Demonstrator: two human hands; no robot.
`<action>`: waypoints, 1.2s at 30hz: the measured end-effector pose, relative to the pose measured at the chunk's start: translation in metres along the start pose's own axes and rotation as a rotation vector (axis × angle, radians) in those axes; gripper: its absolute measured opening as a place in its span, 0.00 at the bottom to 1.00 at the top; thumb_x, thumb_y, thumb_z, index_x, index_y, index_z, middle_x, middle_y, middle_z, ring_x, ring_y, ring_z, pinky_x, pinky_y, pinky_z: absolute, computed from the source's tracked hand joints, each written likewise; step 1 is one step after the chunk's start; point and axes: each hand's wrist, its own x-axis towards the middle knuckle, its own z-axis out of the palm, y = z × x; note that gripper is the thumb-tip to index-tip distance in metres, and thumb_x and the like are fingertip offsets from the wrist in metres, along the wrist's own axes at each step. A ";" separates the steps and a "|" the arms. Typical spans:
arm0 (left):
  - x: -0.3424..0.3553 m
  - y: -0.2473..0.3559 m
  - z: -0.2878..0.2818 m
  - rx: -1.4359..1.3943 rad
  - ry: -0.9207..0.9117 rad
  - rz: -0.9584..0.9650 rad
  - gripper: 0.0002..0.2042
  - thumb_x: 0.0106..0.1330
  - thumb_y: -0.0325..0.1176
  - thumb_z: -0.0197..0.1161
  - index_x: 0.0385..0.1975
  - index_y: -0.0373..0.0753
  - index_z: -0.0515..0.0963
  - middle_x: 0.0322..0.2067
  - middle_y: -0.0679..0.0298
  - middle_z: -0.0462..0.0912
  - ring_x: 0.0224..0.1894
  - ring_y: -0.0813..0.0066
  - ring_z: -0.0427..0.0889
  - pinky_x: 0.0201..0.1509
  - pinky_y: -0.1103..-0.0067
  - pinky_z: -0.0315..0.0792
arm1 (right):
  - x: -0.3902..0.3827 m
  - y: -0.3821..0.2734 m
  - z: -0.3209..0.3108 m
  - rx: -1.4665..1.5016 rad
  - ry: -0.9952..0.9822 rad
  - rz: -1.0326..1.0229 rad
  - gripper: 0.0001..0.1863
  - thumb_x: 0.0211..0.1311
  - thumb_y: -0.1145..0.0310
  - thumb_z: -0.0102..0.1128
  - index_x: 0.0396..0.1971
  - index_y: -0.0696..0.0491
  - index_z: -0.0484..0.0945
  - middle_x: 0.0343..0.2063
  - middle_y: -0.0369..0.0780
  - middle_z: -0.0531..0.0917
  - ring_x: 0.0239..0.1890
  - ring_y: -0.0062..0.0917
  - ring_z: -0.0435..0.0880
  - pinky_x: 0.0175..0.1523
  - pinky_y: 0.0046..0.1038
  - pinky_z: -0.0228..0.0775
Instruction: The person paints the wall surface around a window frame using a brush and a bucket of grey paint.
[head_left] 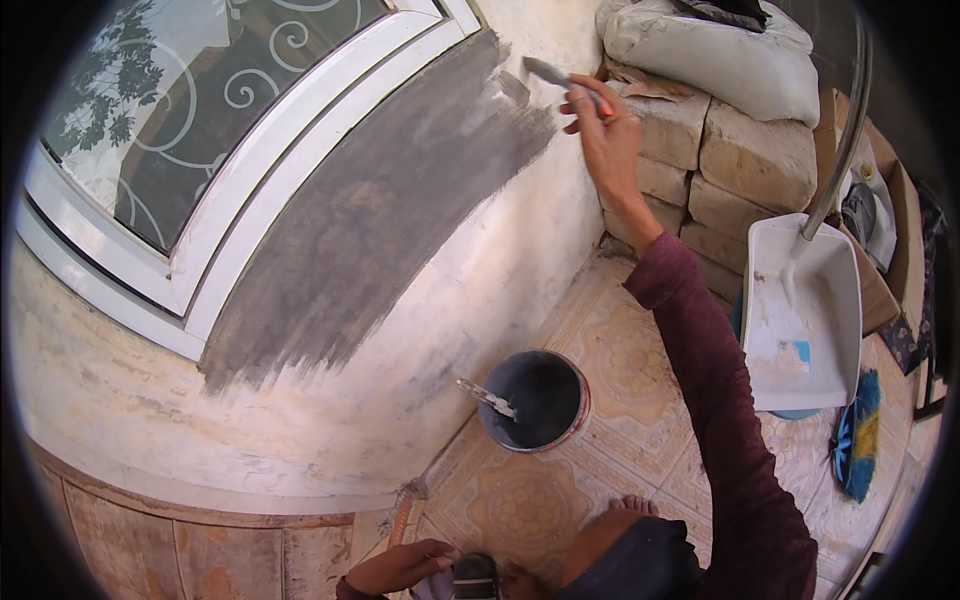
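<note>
High at the top of the view, my right hand is closed around a paintbrush with a grey-coated head and an orange spot at its handle end. The brush head is next to the upper right end of a dark grey painted patch on the pale wall. My left hand is low at the bottom edge, its fingers loosely stretched out, with nothing visible in them. On the tiles below the wall stands a round bucket with dark grey liquid inside. A smeared stick leans on its rim.
A white-framed window borders the patch. Stacked wrapped blocks with a white sack on top stand at right. Closer in are a white dustpan and a blue-and-yellow brush. My foot rests on the patterned tiles.
</note>
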 end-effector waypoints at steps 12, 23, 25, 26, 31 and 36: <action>-0.001 -0.002 -0.001 0.009 -0.008 0.007 0.23 0.77 0.47 0.55 0.61 0.35 0.74 0.50 0.56 0.84 0.55 0.66 0.81 0.61 0.74 0.72 | 0.040 0.015 -0.031 0.101 -0.009 0.133 0.17 0.71 0.63 0.60 0.49 0.61 0.83 0.35 0.42 0.87 0.35 0.22 0.87 0.34 0.22 0.79; 0.000 -0.002 0.000 0.010 0.005 0.002 0.23 0.78 0.47 0.54 0.60 0.35 0.74 0.51 0.55 0.83 0.56 0.65 0.81 0.62 0.74 0.71 | -0.014 -0.047 -0.009 0.120 -0.446 0.181 0.15 0.71 0.63 0.61 0.49 0.58 0.84 0.35 0.40 0.86 0.35 0.21 0.87 0.35 0.21 0.77; 0.001 -0.001 -0.002 0.022 -0.004 0.001 0.23 0.77 0.48 0.54 0.60 0.35 0.74 0.51 0.55 0.83 0.56 0.65 0.81 0.62 0.74 0.71 | 0.021 -0.021 -0.021 0.157 -0.254 0.182 0.17 0.72 0.63 0.60 0.51 0.59 0.83 0.35 0.40 0.87 0.36 0.20 0.86 0.35 0.22 0.78; 0.003 -0.004 -0.003 0.020 -0.014 0.003 0.23 0.77 0.48 0.54 0.60 0.35 0.74 0.51 0.55 0.83 0.56 0.65 0.81 0.62 0.74 0.71 | 0.037 -0.008 -0.026 0.173 -0.161 0.181 0.17 0.72 0.63 0.60 0.52 0.60 0.82 0.35 0.41 0.87 0.36 0.20 0.85 0.35 0.22 0.78; 0.004 -0.009 -0.003 0.007 -0.015 0.001 0.24 0.77 0.48 0.55 0.61 0.34 0.74 0.51 0.55 0.83 0.57 0.66 0.81 0.62 0.74 0.71 | 0.049 0.011 -0.023 0.018 -0.126 0.056 0.16 0.71 0.63 0.60 0.51 0.59 0.83 0.35 0.40 0.86 0.35 0.20 0.86 0.33 0.22 0.78; 0.006 -0.008 -0.003 0.024 0.000 0.011 0.24 0.77 0.47 0.55 0.61 0.34 0.74 0.50 0.56 0.84 0.57 0.66 0.81 0.62 0.75 0.71 | -0.014 -0.052 0.000 -0.011 -0.488 0.085 0.16 0.71 0.63 0.61 0.50 0.58 0.84 0.34 0.40 0.86 0.34 0.20 0.86 0.32 0.22 0.77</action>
